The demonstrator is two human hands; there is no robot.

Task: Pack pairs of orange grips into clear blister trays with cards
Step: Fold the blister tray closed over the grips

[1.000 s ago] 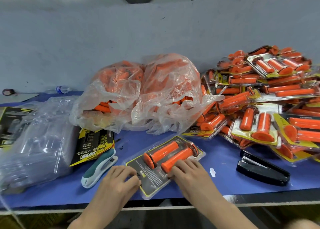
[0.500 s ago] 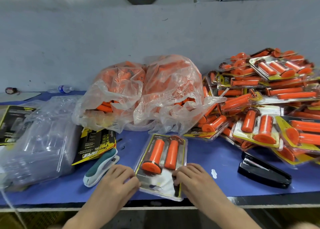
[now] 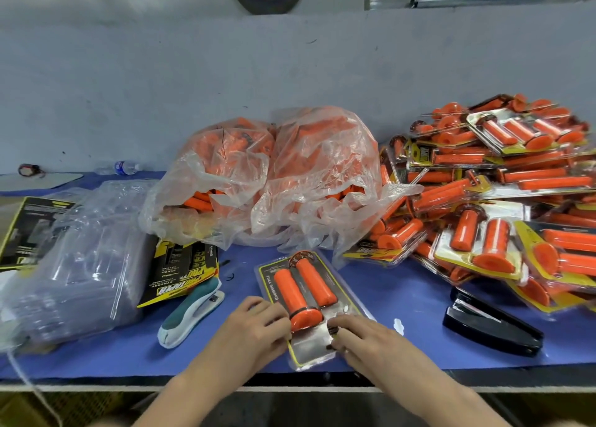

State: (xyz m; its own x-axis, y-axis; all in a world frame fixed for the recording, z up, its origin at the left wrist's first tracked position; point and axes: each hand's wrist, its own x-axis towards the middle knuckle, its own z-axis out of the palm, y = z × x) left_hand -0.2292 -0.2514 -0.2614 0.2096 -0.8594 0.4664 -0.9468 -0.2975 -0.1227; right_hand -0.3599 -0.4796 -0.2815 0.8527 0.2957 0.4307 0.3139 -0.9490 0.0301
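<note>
- A black-and-yellow card stack [image 3: 29, 229] lies at the far left of the blue table [image 3: 412, 284], cut off by the frame edge.
- A bagged stack of clear blister trays [image 3: 80, 265] sits just right of it and reaches nearly to the table's front edge.
- A water bottle [image 3: 124, 167] lies on its side at the back against the wall.
- More printed cards [image 3: 183, 271] stick out from under the trays' right side.
- A teal-and-white stapler [image 3: 193, 310] lies slantwise, touching the cards' near corner.
- There is a strip of bare blue between the stapler and the left hand [image 3: 254, 333].
- The left hand's fingers are curled onto the near left edge of the blister pack [image 3: 314, 346].
- Two clear bags of loose orange grips [image 3: 274, 178] slump behind, with their plastic close to the pack's far end.
- The pack lies flat at the table's front middle, its near end almost at the table edge.
- A pair of orange grips [image 3: 301, 292] lies side by side inside the pack.
- The right hand [image 3: 364, 339] has bent fingers holding the pack's near right edge.
- A white scrap [image 3: 399, 325] lies on open blue just right of that hand.
- A black stapler [image 3: 490, 330] lies farther right, near the front edge.
- A pile of finished packs [image 3: 503, 194] fills the right side, overhanging the black stapler's far end.
</note>
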